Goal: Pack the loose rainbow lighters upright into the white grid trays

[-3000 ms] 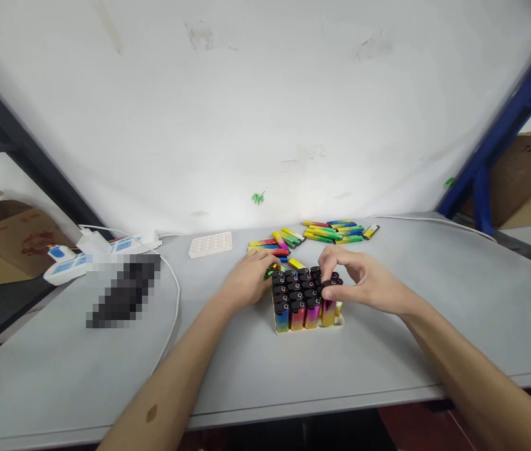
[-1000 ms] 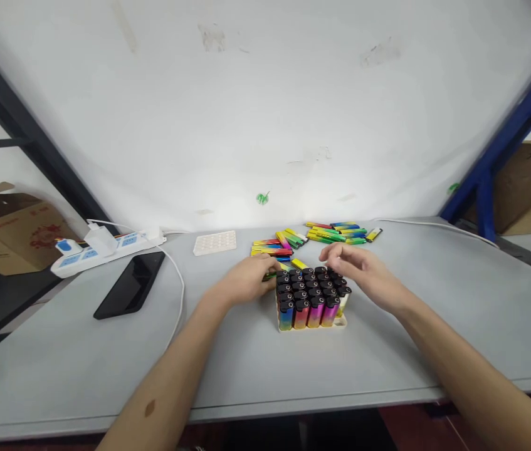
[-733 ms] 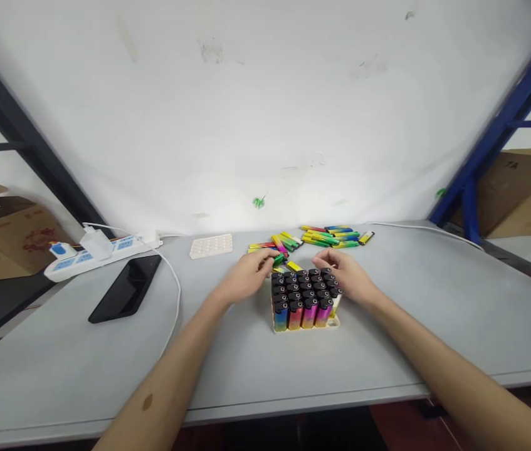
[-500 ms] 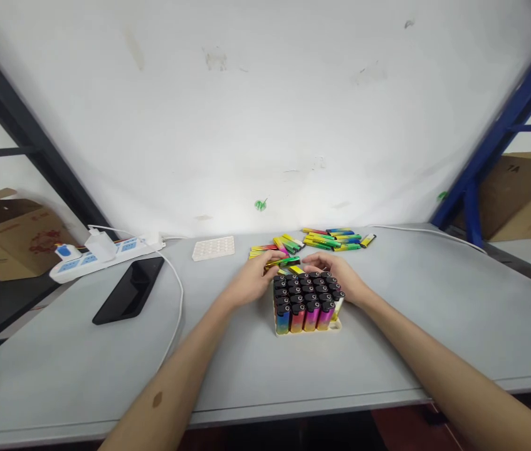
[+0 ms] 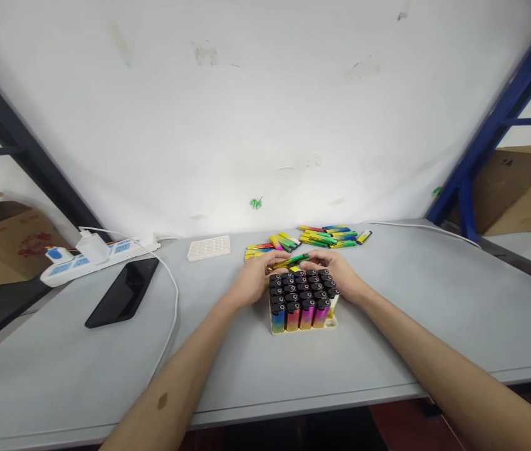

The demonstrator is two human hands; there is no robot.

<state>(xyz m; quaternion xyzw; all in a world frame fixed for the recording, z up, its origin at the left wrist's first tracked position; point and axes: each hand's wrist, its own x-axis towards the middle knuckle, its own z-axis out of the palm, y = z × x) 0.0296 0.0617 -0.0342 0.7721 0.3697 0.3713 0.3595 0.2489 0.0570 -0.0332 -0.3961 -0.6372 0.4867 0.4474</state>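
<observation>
Between my two hands, just behind a holder full of lighters, a green and yellow lighter (image 5: pixel 298 259) lies nearly level. My left hand (image 5: pixel 260 272) has its fingers closed on the yellow end. At the green end, the fingertips of my right hand (image 5: pixel 333 269) pinch the lighter; its lower fingers are partly hidden by the holder. The pale holder (image 5: pixel 303 330) carries rows of upright lighters (image 5: pixel 306 313) with black tops, and one hole at its front right corner is bare. Behind my hands lie loose lighters (image 5: pixel 326 238) in yellow, green, blue and red.
A second pale tray (image 5: pixel 209 248) with holes lies flat at the back left. Further left are a black phone (image 5: pixel 123 293), a white power strip (image 5: pixel 100 255) and a white cable (image 5: pixel 175 291). Cardboard boxes (image 5: pixel 15 244) stand beyond the table, with a white wall behind.
My right fingers have come in to the green end of the lighter, which has shifted slightly right relative to the holder. The whole view has moved a little.
</observation>
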